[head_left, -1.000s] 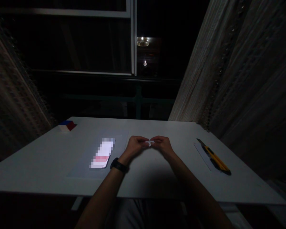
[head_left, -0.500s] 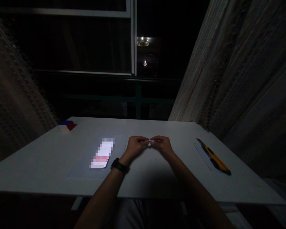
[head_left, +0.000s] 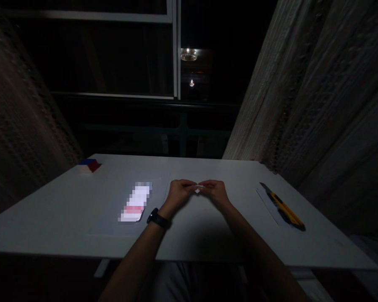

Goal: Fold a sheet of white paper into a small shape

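Observation:
My left hand [head_left: 178,192] and my right hand [head_left: 214,191] meet over the middle of the white table [head_left: 66,209]. Both are closed in a pinch on a small white piece of paper [head_left: 198,187] held between the fingertips. A black watch [head_left: 156,218] sits on my left wrist. The room is dim, so the paper's shape is hard to make out.
A lit phone [head_left: 136,202] lies left of my hands on a sheet of paper [head_left: 113,218]. A yellow utility knife [head_left: 285,208] rests on a white strip at the right. A coloured cube [head_left: 88,165] sits at the far left corner. Curtains hang on both sides of a dark window.
The hands have stayed together in the same spot; the paper between the fingertips looks slightly smaller and flatter than a second ago. The curtains have shifted a little.

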`<state>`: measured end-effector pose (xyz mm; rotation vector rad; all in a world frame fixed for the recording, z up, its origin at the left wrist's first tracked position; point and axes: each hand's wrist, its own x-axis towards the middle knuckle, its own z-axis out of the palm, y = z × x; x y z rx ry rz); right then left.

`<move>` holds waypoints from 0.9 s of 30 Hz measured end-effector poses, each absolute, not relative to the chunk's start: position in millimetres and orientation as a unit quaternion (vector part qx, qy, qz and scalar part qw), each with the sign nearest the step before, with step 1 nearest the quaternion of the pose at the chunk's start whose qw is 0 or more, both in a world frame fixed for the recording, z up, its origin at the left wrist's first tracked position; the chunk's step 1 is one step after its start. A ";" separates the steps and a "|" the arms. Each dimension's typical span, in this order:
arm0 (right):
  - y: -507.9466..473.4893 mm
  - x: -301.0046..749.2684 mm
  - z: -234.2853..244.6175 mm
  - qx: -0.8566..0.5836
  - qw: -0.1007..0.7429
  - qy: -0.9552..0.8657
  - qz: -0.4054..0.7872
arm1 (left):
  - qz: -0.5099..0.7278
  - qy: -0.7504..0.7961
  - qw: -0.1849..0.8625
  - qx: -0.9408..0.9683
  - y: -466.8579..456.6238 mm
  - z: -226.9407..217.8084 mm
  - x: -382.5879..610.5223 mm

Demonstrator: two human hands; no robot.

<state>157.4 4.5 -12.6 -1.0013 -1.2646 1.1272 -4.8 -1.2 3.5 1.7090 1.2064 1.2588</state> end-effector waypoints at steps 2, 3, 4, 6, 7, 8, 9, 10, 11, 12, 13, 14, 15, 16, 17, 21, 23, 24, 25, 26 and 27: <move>3.3 157.2 -11.6 -0.427 0.555 -0.533 0.476 | 0.483 0.465 0.332 0.664 -1.9 3.6 -4.6; 2.9 157.1 -11.4 -0.428 0.556 -0.532 0.474 | 0.485 0.463 0.329 0.665 -2.2 3.7 -4.6; 2.5 156.9 -11.4 -0.427 0.558 -0.532 0.473 | 0.487 0.460 0.326 0.667 -2.4 3.8 -4.6; 2.4 156.3 -11.8 -0.422 0.563 -0.537 0.466 | 0.494 0.452 0.319 0.671 -2.6 4.0 -4.7; 2.4 155.7 -12.0 -0.418 0.565 -0.541 0.461 | 0.498 0.449 0.315 0.672 -2.7 4.2 -4.8; 2.5 155.1 -12.1 -0.414 0.568 -0.547 0.455 | 0.502 0.448 0.310 0.671 -2.8 4.7 -5.0; 2.6 154.3 -12.1 -0.411 0.570 -0.552 0.449 | 0.506 0.450 0.306 0.669 -3.0 5.2 -5.1; 2.4 153.4 -11.8 -0.409 0.573 -0.557 0.441 | 0.509 0.453 0.302 0.666 -3.3 6.0 -5.2; 2.1 152.6 -11.2 -0.410 0.575 -0.560 0.432 | 0.512 0.457 0.298 0.664 -3.8 6.8 -5.4; 1.6 151.8 -10.4 -0.414 0.577 -0.562 0.423 | 0.514 0.458 0.294 0.663 -4.3 7.6 -5.4; 1.0 151.1 -9.4 -0.421 0.578 -0.563 0.413 | 0.516 0.458 0.290 0.663 -4.8 8.3 -5.4; 0.4 150.6 -8.3 -0.429 0.579 -0.563 0.404 | 0.518 0.454 0.286 0.666 -5.4 8.8 -5.4; -0.2 150.2 -7.4 -0.438 0.580 -0.562 0.396 | 0.522 0.450 0.283 0.668 -5.8 9.2 -5.2; -0.5 149.9 -6.6 -0.446 0.580 -0.559 0.390 | 0.525 0.446 0.279 0.669 -6.2 9.3 -5.0; -0.7 149.6 -6.1 -0.451 0.581 -0.557 0.386 | 0.528 0.443 0.277 0.670 -6.3 9.3 -4.8; 0.1 148.9 -6.0 -0.458 0.586 -0.549 0.381 | 0.533 0.443 0.278 0.665 -5.4 7.8 -4.2; 0.3 148.4 -6.0 -0.459 0.588 -0.545 0.382 | 0.535 0.443 0.276 0.664 -4.7 6.8 -4.3; 0.3 148.2 -5.8 -0.457 0.590 -0.544 0.382 | 0.536 0.442 0.272 0.666 -4.4 6.4 -4.4; 0.2 148.0 -5.5 -0.454 0.592 -0.544 0.383 | 0.536 0.440 0.270 0.668 -4.2 6.1 -4.5; 0.1 147.9 -5.3 -0.451 0.595 -0.544 0.383 | 0.536 0.438 0.268 0.670 -4.2 5.9 -4.7; 0.0 147.8 -5.0 -0.448 0.597 -0.545 0.382 | 0.536 0.435 0.267 0.672 -4.3 5.8 -4.8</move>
